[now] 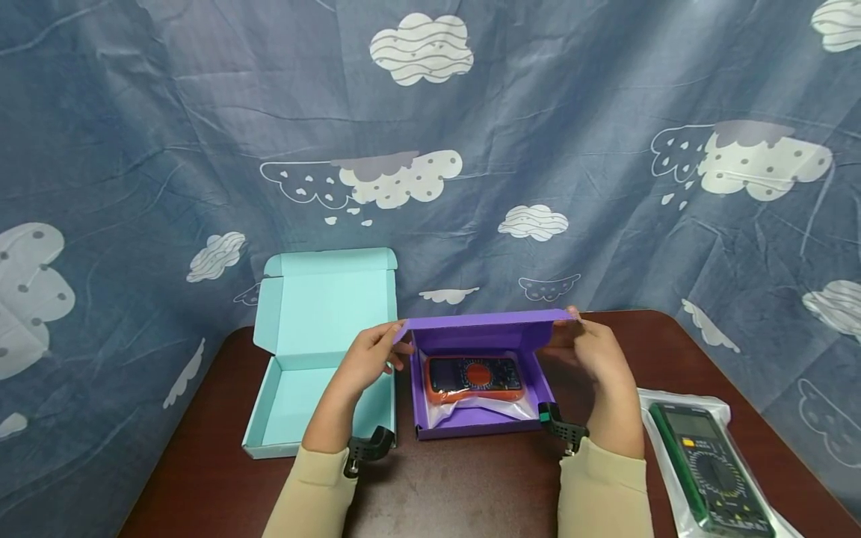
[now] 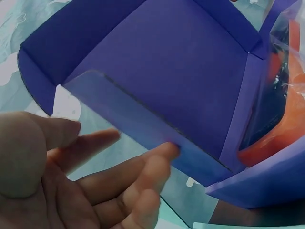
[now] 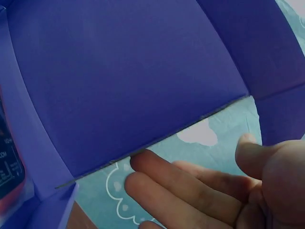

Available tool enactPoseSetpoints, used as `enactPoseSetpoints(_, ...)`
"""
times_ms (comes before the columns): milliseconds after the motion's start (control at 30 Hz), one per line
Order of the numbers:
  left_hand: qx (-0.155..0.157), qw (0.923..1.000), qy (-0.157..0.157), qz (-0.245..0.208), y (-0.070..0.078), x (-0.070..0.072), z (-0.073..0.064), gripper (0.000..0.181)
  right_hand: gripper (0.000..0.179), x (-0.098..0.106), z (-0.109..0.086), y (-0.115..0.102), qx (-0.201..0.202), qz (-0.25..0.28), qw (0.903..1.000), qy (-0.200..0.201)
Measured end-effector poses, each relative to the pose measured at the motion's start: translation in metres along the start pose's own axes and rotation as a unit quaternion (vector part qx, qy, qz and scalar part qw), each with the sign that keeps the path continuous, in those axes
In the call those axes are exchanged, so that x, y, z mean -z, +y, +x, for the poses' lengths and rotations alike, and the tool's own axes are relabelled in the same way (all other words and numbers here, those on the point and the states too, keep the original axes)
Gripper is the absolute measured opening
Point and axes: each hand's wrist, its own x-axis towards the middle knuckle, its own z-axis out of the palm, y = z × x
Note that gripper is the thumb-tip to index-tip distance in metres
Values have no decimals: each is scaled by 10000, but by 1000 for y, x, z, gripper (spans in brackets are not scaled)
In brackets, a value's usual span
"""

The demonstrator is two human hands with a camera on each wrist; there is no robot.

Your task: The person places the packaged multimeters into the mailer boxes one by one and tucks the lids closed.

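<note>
Lid (image 1: 480, 321), purple, beside turquoise box (image 1: 303, 403)

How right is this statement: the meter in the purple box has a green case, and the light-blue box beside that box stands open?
One detail is wrong: the meter in the purple box has an orange case, as the head view shows. The light-blue box does stand open beside the purple one.
</note>
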Motion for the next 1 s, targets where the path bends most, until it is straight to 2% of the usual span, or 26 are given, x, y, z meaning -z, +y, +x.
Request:
enactPoseSetpoints(100,122,9998,-168,-16,0,2,0,46,68,0,0,3,31,578,9973,-456)
enactPoseSetpoints(200,190,9994,-281,-43,-1,3,-1,48,66,1,0,5,67,720,9955,-608)
enactPoseSetpoints(500,289,9983,-493,-90,2,1,-1,58,59,4,-5,6,570,-72,9951,-799)
enactPoseSetpoints(833,199,9972,-664,-270,4,1,0,68,50,4,-5,9,774,10,9921,-991)
enactPoseSetpoints(933,187,9976,-599,-298,3,-1,1,68,35,5,-3,10,1007,36,9886,-1117)
enactPoseSetpoints(1000,185,9980,-521,-303,2,-3,1,69,40,5,-3,10,1161,-4,9858,-1214)
